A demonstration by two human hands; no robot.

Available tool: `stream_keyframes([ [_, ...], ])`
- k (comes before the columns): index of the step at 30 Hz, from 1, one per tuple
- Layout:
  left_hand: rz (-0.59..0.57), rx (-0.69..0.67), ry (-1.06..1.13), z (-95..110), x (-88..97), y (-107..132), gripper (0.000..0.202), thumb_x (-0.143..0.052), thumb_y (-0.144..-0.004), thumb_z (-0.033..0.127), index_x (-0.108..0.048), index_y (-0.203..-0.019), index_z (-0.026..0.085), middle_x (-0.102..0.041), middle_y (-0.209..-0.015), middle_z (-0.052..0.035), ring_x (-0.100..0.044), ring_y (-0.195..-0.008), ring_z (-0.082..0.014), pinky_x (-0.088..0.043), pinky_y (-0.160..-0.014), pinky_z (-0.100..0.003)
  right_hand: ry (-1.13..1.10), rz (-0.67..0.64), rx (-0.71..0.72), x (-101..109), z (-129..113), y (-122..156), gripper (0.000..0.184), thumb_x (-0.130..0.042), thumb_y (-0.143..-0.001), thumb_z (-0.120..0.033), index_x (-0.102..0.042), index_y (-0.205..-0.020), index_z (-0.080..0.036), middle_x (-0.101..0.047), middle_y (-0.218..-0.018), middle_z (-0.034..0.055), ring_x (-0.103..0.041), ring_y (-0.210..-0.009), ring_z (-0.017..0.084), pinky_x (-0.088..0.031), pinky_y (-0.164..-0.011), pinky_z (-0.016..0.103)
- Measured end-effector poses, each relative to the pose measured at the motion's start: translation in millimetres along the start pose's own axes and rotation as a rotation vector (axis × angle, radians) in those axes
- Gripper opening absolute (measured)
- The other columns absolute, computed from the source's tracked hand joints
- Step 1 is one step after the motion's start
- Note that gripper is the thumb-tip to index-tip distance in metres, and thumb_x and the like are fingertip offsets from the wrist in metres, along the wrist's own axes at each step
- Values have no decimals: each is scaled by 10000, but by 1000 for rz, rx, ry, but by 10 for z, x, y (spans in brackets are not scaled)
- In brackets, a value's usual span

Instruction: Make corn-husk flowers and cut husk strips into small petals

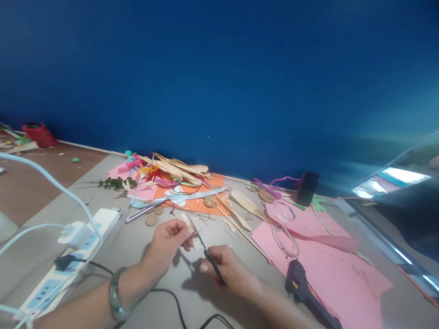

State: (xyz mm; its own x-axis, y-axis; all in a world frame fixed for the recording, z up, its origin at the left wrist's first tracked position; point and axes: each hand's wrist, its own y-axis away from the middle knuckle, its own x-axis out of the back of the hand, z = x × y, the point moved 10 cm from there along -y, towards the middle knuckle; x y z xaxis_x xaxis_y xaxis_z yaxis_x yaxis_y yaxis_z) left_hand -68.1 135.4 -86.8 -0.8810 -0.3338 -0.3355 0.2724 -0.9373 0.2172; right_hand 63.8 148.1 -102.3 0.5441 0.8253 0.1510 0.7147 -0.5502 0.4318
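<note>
My left hand (167,243) wears a green bangle (117,297) at the wrist and pinches a small pale strip (187,221) between thumb and fingers. My right hand (230,268) is closed around the dark handles of a pair of scissors (204,246). Their blades point up and to the left, right beside the pale strip. I cannot tell whether the blades touch it. Beyond both hands, pale husk-like strips (183,171) are piled on an orange sheet (216,210). A light blue ribbon (185,197) and round wooden discs (151,220) lie near them.
A white power strip (103,224) with plugs and cables stands at left. A black glue gun (302,288) rests on pink sheets (338,274) at right, near a hoop (286,241). A phone (307,188) leans against the blue wall (219,91). A black cable (174,297) crosses the table's front.
</note>
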Motion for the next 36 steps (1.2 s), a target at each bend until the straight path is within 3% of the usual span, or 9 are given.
stream_keyframes([
  [4,-10,21,-9,20,-32,15,218,-706,-712,338,-636,-660,138,-640,-550,-15,-551,-447,-93,-403,-398,-166,10,31,19,31,15,-27,479,-664,-720,-547,-449,-515,-172,-424,-368,-64,-371,-361,62,-251,-389,189],
  [8,-94,57,-9,-6,-142,37,221,-686,-722,351,-629,-666,146,-624,-550,0,-505,-396,-77,-405,-384,-174,-35,85,42,77,-33,-14,465,-698,-666,-568,-482,-574,-166,-446,-419,-62,-385,-396,71,-267,-404,193],
  [15,-204,61,-58,-39,-262,84,231,-650,-761,368,-648,-718,141,-626,-606,-25,-553,-484,-106,-439,-429,-184,-38,-38,180,-2,-286,68,518,-663,-676,-631,-534,-735,-132,-454,-605,-41,-389,-545,76,-300,-489,190],
  [20,-238,60,-62,-45,-300,104,223,-657,-760,367,-643,-721,148,-617,-607,-20,-557,-522,-112,-447,-456,-190,-55,-89,135,-63,-209,52,613,-619,-661,-705,-558,-807,-113,-456,-620,-29,-416,-535,81,-321,-471,188],
  [26,-278,64,-52,-52,-330,105,239,-654,-764,374,-609,-686,153,-613,-639,-26,-559,-539,-113,-452,-466,-193,-62,-78,113,-60,-146,33,600,-613,-684,-690,-586,-817,-105,-483,-574,-24,-436,-499,83,-317,-439,179],
  [36,-303,108,6,-75,-373,129,244,-680,-736,366,-607,-645,151,-608,-620,-21,-547,-514,-103,-445,-453,-189,-99,-50,106,-34,-121,20,580,-629,-666,-689,-577,-705,-113,-453,-472,-45,-392,-418,65,-274,-400,178],
])
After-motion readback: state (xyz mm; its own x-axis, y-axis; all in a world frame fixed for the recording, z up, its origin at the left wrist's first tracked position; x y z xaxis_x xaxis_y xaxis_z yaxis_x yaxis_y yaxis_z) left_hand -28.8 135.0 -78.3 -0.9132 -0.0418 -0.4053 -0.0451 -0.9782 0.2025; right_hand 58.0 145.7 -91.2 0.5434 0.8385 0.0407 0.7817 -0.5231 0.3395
